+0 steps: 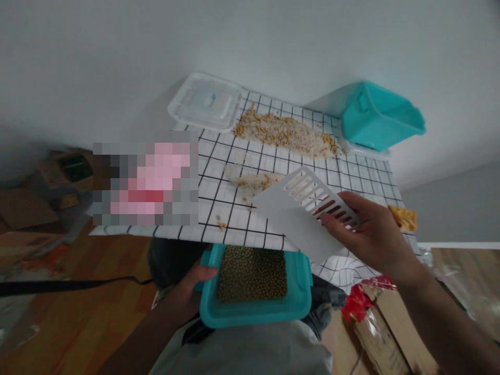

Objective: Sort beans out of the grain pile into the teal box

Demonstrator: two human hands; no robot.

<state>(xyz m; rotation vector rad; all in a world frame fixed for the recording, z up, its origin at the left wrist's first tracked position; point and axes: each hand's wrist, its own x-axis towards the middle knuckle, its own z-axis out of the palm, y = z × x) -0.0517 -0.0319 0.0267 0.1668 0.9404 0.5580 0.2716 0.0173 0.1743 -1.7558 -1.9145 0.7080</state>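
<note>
My right hand grips a white slotted plastic scoop by its slotted part, thumb on the near side. The scoop's flat end hangs over the table's front edge, close to a small pile of yellowish grains. Below that edge, my left hand holds the left side of a teal plastic bin, with its thumb over the rim. Many small brownish-green beans lie inside the bin. Farther back, a long heap of yellow and pale grains is spread on the checked tablecloth.
An empty-looking teal bin stands at the back right. A clear plastic lid lies at the back left, near a blurred-out pink item. A yellow packet sits by the right edge. Cardboard boxes are on the floor.
</note>
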